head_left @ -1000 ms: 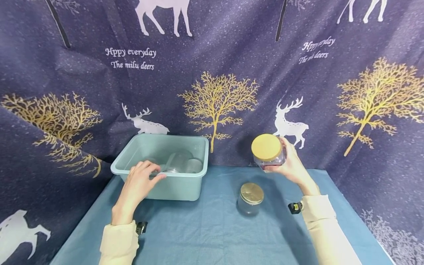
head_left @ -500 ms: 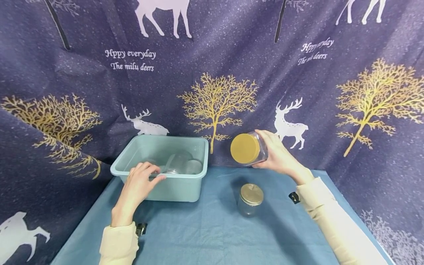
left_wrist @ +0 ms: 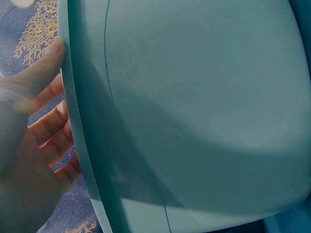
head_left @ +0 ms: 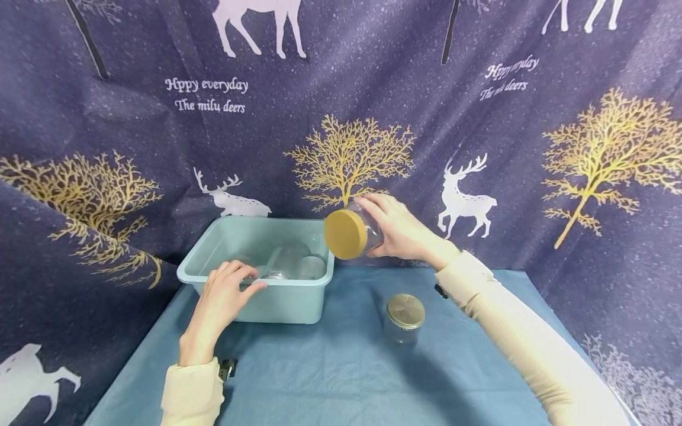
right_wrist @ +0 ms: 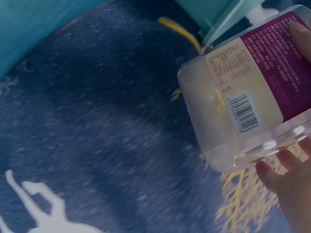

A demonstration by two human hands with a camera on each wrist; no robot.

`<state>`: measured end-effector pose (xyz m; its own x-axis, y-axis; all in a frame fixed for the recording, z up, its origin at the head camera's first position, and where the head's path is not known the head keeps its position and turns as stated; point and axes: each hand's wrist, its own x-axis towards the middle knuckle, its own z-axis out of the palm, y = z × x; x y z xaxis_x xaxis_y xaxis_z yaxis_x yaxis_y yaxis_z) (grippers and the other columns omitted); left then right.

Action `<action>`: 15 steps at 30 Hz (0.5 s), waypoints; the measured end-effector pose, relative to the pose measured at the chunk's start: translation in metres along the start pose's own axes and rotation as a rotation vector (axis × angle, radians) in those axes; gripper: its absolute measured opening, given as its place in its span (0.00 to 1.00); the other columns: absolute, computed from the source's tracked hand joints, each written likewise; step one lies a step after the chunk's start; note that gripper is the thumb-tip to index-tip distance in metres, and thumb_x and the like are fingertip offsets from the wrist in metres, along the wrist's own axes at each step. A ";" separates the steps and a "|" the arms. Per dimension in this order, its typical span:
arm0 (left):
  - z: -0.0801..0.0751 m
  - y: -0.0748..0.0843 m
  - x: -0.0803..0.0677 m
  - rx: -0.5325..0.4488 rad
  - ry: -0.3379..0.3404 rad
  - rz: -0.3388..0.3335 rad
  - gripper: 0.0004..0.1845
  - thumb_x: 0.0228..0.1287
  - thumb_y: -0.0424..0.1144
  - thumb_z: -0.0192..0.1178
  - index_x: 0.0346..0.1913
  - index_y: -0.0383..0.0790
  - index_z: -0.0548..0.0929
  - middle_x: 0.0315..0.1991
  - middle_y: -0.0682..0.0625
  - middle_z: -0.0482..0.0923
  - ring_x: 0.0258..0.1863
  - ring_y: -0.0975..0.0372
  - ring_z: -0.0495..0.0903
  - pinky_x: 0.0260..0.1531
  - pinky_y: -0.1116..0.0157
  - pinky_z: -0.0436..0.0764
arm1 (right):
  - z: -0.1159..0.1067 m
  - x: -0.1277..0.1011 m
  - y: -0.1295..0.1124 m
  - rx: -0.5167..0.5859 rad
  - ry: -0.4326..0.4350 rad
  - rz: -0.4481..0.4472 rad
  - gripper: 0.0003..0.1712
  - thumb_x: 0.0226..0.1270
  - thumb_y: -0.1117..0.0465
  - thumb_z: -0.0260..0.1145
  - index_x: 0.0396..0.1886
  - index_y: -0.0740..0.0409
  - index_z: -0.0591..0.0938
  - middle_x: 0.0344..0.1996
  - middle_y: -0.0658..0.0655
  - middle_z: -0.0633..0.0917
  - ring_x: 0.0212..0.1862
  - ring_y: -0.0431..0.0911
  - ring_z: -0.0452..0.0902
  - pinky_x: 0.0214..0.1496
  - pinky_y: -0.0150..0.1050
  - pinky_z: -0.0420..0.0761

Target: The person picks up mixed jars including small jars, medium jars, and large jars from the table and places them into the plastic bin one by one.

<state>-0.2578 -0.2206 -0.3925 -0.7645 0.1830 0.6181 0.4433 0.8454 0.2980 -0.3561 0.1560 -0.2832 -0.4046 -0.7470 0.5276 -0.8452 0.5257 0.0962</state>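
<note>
My right hand (head_left: 399,229) grips a clear plastic jar with a yellow lid (head_left: 345,234) in the air by the right end of a pale green plastic bin (head_left: 272,302). The jar is tipped, its lid facing left and toward me. In the right wrist view the jar's purple and cream label (right_wrist: 243,90) with a barcode shows. My left hand (head_left: 221,299) holds the bin's near rim, thumb at the edge and fingers reaching over it, their tips partly hidden behind the wall. Inside the bin lie clear jars (head_left: 290,263). A small clear jar with a gold lid (head_left: 406,310) stands upright on the table.
A blue cloth (head_left: 341,378) covers the table. Directly behind the bin hangs a dark blue curtain (head_left: 373,89) with deer and golden trees. The gold-lidded jar is right of the bin, below the right forearm.
My right hand has carried the yellow-lidded jar left toward the bin, tipping it further so the lid faces sideways. The left hand, the bin and the gold-lidded jar have stayed put.
</note>
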 end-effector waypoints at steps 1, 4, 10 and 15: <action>0.001 0.000 0.000 0.000 0.000 0.001 0.11 0.54 0.44 0.73 0.37 0.44 0.84 0.38 0.50 0.79 0.39 0.53 0.73 0.39 0.55 0.65 | 0.002 0.006 -0.003 -0.003 -0.006 -0.018 0.69 0.32 0.48 0.87 0.74 0.58 0.59 0.66 0.67 0.65 0.67 0.63 0.60 0.64 0.63 0.62; 0.003 0.002 -0.001 -0.002 0.005 0.010 0.11 0.54 0.44 0.73 0.36 0.44 0.84 0.37 0.50 0.79 0.39 0.53 0.73 0.38 0.55 0.65 | 0.007 0.022 -0.011 -0.020 -0.021 -0.051 0.68 0.33 0.47 0.87 0.74 0.57 0.59 0.66 0.66 0.66 0.67 0.61 0.61 0.65 0.62 0.61; 0.004 0.004 0.001 -0.010 0.007 0.020 0.11 0.54 0.44 0.73 0.36 0.43 0.84 0.37 0.50 0.79 0.40 0.53 0.74 0.39 0.54 0.66 | 0.022 0.057 -0.027 -0.098 -0.035 -0.132 0.66 0.35 0.46 0.85 0.74 0.54 0.60 0.66 0.64 0.66 0.68 0.60 0.59 0.69 0.57 0.56; 0.001 0.000 0.001 0.003 0.018 0.028 0.11 0.53 0.43 0.74 0.35 0.43 0.84 0.37 0.49 0.79 0.39 0.52 0.74 0.40 0.53 0.67 | 0.039 0.085 -0.044 -0.175 -0.099 -0.135 0.64 0.39 0.44 0.83 0.75 0.52 0.60 0.68 0.63 0.65 0.70 0.60 0.57 0.68 0.56 0.58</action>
<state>-0.2588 -0.2198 -0.3929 -0.7431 0.1973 0.6394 0.4629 0.8416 0.2783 -0.3668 0.0536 -0.2751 -0.3312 -0.8471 0.4155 -0.8240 0.4742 0.3101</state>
